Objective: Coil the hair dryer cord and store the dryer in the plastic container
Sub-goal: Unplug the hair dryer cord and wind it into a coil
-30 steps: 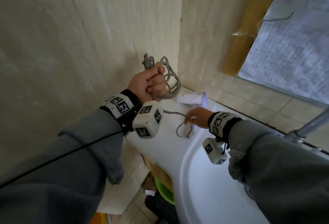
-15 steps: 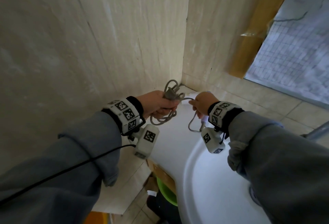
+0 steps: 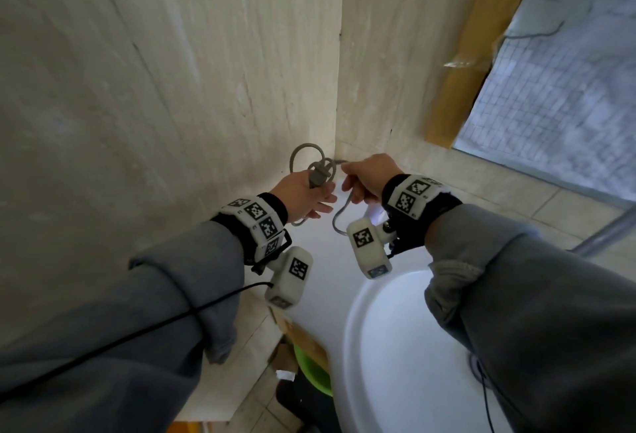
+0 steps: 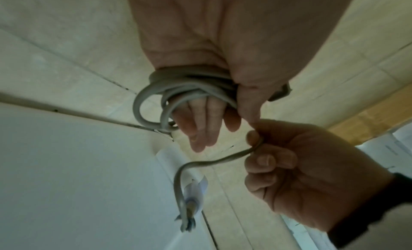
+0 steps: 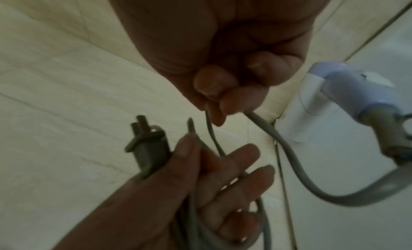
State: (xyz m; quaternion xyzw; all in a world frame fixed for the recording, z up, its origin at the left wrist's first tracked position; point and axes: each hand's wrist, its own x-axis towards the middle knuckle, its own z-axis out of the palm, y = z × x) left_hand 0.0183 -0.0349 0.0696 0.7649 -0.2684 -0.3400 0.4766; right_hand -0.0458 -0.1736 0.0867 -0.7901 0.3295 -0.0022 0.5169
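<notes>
The left hand [image 3: 303, 191] held the gray cord [image 4: 151, 102] gathered into several loops: the coils crossed the palm and were pinned under the thumb [image 4: 248, 102], while the other fingers [image 4: 200, 127] stretched out nearly straight beyond them. Its grip was therefore a clamp on the coil rather than a closed fist. The plug [image 5: 146, 148] stood up from the top of that grip, prongs pointing away from the palm, with one loop arching above it toward the wall corner [image 3: 339, 143].

Just beside the left hand's grip, the right hand [image 3: 370, 174] pinched a free stretch of the same cord between thumb and forefinger, its remaining fingers [image 4: 265, 159] curled in. From this pinch one short run led across to the coil in the left hand; the two hands were close, and the left thumb tip looked to touch the right forefinger in the left wrist view.

Below the right hand's grip the cord dropped in a slack curve and ran to the handle end of the hair dryer [image 5: 347, 88], a white and lavender body. The dryer lay on the white table [image 3: 320, 260] around the basin [image 3: 389, 346], under and beyond the right hand, close to the tiled corner. Neither hand touched it.
</notes>
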